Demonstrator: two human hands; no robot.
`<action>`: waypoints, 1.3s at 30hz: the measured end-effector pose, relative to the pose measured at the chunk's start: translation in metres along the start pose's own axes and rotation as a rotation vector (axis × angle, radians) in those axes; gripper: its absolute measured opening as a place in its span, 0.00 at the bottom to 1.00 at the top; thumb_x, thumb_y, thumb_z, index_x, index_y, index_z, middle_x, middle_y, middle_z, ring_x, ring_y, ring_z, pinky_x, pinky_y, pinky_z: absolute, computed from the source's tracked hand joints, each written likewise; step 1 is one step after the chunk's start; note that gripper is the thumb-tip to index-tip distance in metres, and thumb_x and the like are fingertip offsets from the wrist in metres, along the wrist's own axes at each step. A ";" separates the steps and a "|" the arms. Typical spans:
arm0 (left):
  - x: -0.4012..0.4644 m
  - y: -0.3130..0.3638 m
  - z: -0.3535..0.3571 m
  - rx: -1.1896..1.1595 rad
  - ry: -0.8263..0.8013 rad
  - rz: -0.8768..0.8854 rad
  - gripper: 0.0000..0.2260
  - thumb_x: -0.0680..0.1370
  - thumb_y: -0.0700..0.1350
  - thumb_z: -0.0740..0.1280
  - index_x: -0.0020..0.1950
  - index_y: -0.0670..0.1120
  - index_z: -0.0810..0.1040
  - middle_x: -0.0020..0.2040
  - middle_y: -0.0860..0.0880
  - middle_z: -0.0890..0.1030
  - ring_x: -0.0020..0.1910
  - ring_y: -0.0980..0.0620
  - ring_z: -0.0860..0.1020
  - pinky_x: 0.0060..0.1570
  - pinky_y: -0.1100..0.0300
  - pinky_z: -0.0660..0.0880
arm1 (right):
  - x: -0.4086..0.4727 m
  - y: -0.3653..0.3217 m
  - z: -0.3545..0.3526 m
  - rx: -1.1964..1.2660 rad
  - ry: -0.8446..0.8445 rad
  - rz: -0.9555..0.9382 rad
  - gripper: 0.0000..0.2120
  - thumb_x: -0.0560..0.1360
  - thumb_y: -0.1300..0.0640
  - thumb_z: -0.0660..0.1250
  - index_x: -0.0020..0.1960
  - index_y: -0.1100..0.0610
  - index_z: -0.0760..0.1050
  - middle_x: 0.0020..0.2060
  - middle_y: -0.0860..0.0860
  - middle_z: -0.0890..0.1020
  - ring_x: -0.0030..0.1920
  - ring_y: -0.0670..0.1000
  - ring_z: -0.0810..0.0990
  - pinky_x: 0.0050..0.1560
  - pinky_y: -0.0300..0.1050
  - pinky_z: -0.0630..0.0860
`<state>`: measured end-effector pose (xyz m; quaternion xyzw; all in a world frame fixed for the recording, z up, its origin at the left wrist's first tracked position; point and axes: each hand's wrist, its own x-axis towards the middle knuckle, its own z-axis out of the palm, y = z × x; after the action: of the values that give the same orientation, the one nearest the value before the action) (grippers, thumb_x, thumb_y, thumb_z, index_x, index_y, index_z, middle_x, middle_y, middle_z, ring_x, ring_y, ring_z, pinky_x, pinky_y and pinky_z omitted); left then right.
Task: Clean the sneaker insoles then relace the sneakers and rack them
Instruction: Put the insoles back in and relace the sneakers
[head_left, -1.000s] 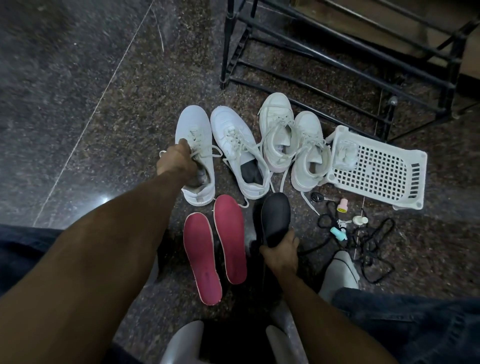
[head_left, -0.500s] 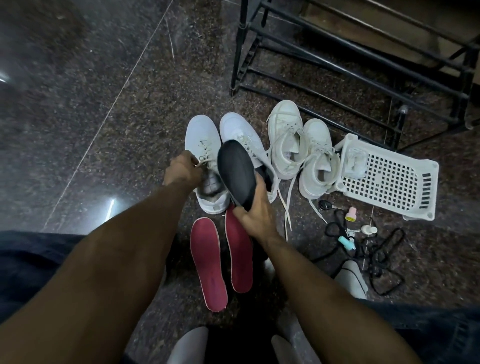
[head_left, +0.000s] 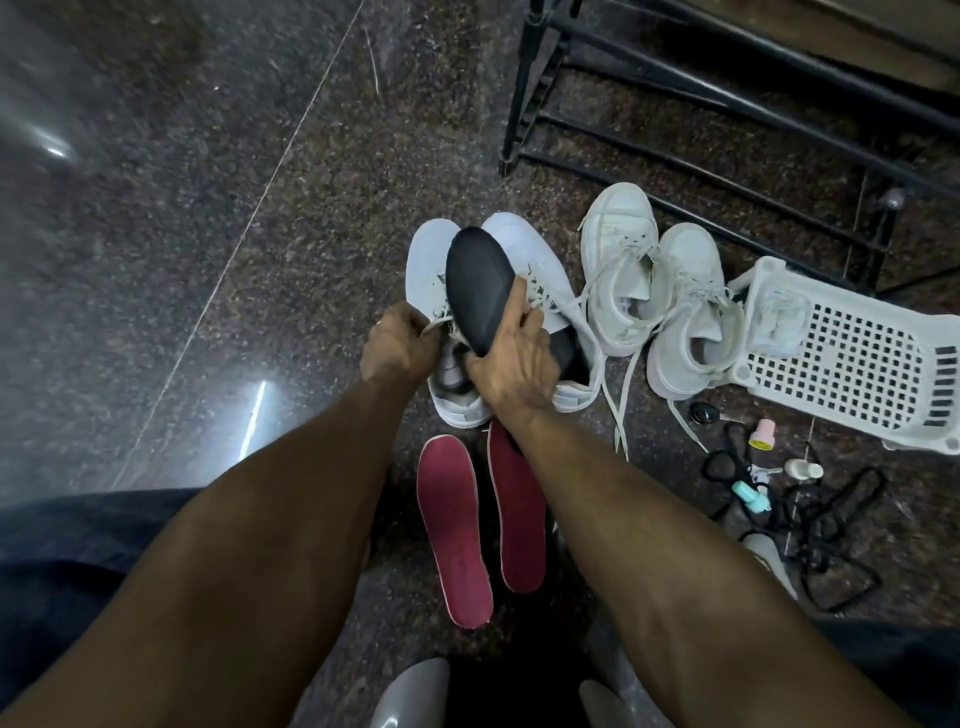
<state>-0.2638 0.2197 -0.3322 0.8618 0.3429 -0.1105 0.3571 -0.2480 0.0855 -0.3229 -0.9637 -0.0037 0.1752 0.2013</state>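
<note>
Right hand (head_left: 511, 366) grasps a black insole (head_left: 475, 288) at its heel end, fingers wrapped round its edge and thumb under it; the toe end points up and away from the hand. The insole is tilted, held above the gap between two white sneakers.

Left hand (head_left: 400, 348), just left of the right hand, is clenched on the collar and tongue area of the left white sneaker (head_left: 434, 291). Its fingers curl into the shoe opening. A loose lace end shows at its knuckles.

The second white sneaker of this pair (head_left: 545, 291) sits just right of the right hand, partly under the insole. A dark lining shows in its opening.

Below the hands, toward the person, two red insoles (head_left: 457, 530) lie flat on the floor side by side. The right forearm crosses over the top of the right-hand one.

Farther right of the right hand stands another pair of white sneakers (head_left: 654, 291), laces loose and trailing onto the floor. Beyond them lies a white perforated basket (head_left: 852, 358) on its side.

Below the basket lie black laces (head_left: 810, 525) in a tangle, with small bottles and caps among them. Details are too small to tell.

Above and right of the hands stands a black metal rack (head_left: 717, 119).
</note>
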 end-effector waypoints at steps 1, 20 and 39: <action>-0.001 -0.001 0.000 0.009 0.002 0.021 0.07 0.74 0.53 0.67 0.45 0.51 0.76 0.46 0.46 0.82 0.49 0.43 0.79 0.48 0.52 0.76 | 0.002 0.002 -0.001 -0.028 0.023 -0.001 0.54 0.68 0.44 0.74 0.78 0.54 0.40 0.64 0.59 0.68 0.59 0.60 0.75 0.49 0.55 0.76; 0.004 0.014 0.031 0.873 0.016 0.404 0.15 0.77 0.53 0.65 0.62 0.50 0.74 0.61 0.46 0.71 0.64 0.44 0.71 0.71 0.34 0.45 | 0.019 0.017 -0.014 -0.129 0.023 -0.038 0.52 0.69 0.45 0.74 0.78 0.53 0.41 0.65 0.59 0.69 0.61 0.61 0.75 0.45 0.53 0.76; 0.014 0.001 0.011 0.785 0.141 0.951 0.11 0.75 0.48 0.61 0.46 0.42 0.78 0.51 0.42 0.76 0.52 0.41 0.76 0.60 0.32 0.67 | 0.026 0.022 -0.011 -0.158 -0.014 -0.031 0.51 0.70 0.42 0.72 0.78 0.54 0.42 0.65 0.58 0.68 0.61 0.61 0.74 0.47 0.53 0.75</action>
<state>-0.2519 0.2185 -0.3459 0.9925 -0.1220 0.0001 0.0000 -0.2209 0.0627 -0.3312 -0.9752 -0.0338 0.1780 0.1274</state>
